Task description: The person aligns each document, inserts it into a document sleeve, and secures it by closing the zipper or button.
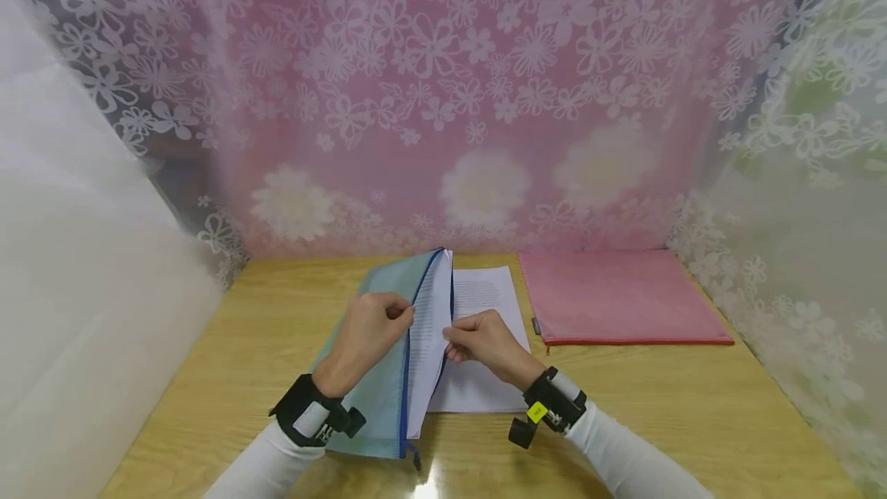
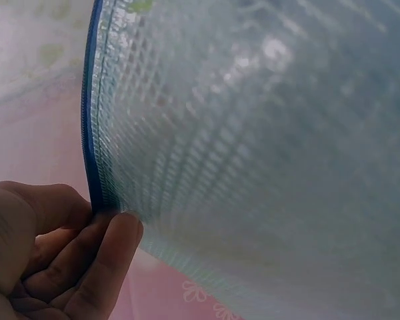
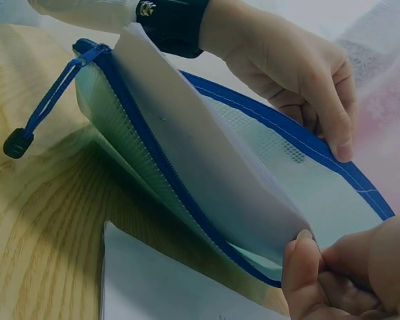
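Note:
A light-blue mesh zipper pouch (image 1: 374, 414) with a dark blue zip stands tilted up on the table, its mouth spread apart. My left hand (image 1: 369, 333) pinches one zipped edge between thumb and fingers. Inside the pouch is a stapled set of printed papers (image 3: 180, 127), partly sticking out of the mouth. The edge of those papers is pinched by my right hand (image 1: 490, 345). A blue zip pull (image 3: 47, 93) hangs from the pouch's near end. Another printed paper stack (image 1: 485, 383) lies flat on the table, just right of the pouch and partly beneath my right hand.
A pink zipper pouch (image 1: 617, 299) with a red zip lies flat at the back right of the wooden table (image 1: 665, 414). Flowered pink sheeting (image 1: 388, 122) hangs along the table's back edge, with pale sheets on both sides.

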{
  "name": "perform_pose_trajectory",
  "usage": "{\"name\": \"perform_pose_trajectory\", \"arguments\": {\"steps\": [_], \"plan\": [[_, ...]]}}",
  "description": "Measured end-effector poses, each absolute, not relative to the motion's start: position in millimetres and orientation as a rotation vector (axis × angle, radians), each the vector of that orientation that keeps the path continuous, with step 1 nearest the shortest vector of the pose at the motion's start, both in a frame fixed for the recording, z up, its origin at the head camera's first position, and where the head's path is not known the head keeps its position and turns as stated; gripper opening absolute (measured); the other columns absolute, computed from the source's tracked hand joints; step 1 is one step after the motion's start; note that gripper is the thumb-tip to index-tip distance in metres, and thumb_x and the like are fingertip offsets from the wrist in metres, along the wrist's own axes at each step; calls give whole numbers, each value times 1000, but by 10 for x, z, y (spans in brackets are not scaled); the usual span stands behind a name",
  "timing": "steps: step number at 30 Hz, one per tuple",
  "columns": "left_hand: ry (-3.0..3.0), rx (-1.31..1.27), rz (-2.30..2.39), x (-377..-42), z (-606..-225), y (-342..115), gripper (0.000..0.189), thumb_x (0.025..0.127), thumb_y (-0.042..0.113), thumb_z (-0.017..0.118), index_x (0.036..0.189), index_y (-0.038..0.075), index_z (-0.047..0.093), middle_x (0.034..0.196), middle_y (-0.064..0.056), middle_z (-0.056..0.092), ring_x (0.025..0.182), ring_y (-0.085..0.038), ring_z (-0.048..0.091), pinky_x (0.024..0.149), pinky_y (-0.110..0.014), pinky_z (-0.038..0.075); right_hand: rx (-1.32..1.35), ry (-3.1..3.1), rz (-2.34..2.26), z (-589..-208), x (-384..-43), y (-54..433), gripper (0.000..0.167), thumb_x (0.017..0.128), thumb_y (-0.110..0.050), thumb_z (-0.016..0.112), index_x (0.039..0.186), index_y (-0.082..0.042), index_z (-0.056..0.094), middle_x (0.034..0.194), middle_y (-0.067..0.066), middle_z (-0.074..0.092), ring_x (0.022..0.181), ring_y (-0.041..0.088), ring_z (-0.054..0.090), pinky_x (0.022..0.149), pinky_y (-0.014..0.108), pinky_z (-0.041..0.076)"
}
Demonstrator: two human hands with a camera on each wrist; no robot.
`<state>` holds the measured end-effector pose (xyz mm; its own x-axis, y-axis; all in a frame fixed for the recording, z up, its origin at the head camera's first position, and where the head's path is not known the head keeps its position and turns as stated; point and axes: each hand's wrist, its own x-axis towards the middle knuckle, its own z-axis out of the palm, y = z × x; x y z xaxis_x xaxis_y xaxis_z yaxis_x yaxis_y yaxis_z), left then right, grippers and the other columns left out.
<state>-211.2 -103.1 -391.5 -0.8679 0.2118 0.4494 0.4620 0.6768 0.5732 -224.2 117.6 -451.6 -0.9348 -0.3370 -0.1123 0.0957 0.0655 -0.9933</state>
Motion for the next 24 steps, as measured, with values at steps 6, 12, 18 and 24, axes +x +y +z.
{"name": "perform_pose_trajectory", "arguments": {"steps": [6, 12, 18, 24], "plan": [[-2563, -541, -1006, -2108, -3880, -1013, 8, 89, 9, 75, 84, 6, 81, 72, 0, 73, 58, -2, 57, 53, -21, 48, -255, 2019, -1955, -4501, -2240, 1157, 25, 99, -6, 66, 110, 15, 72, 72, 4, 73, 63, 8, 69, 63, 22, 59], [-2559, -555, -992, -2099, -3903, -999, 7, 88, 9, 76, 86, 7, 81, 72, 1, 74, 57, 0, 58, 53, -20, 48, -237, 2011, -1954, -4498, -2222, 1133, 23, 99, -5, 66, 109, 15, 73, 72, 4, 73, 63, 8, 69, 63, 23, 59], [-2546, -575, -988, -2096, -3922, -972, 5, 87, 8, 76, 86, 6, 81, 72, 0, 74, 58, 0, 59, 53, -20, 49, -248, 2000, -1940, -4508, -2221, 1117, 23, 98, -6, 67, 108, 14, 73, 73, 4, 73, 65, 8, 70, 65, 23, 60], [-2534, -594, -993, -2088, -3920, -961, 6, 87, 8, 76, 85, 6, 81, 71, 0, 74, 57, 0, 59, 52, -20, 49, -259, 2031, -1929, -4526, -2225, 1102, 23, 98, -6, 67, 107, 14, 74, 72, 4, 74, 64, 9, 70, 63, 23, 59]]}}
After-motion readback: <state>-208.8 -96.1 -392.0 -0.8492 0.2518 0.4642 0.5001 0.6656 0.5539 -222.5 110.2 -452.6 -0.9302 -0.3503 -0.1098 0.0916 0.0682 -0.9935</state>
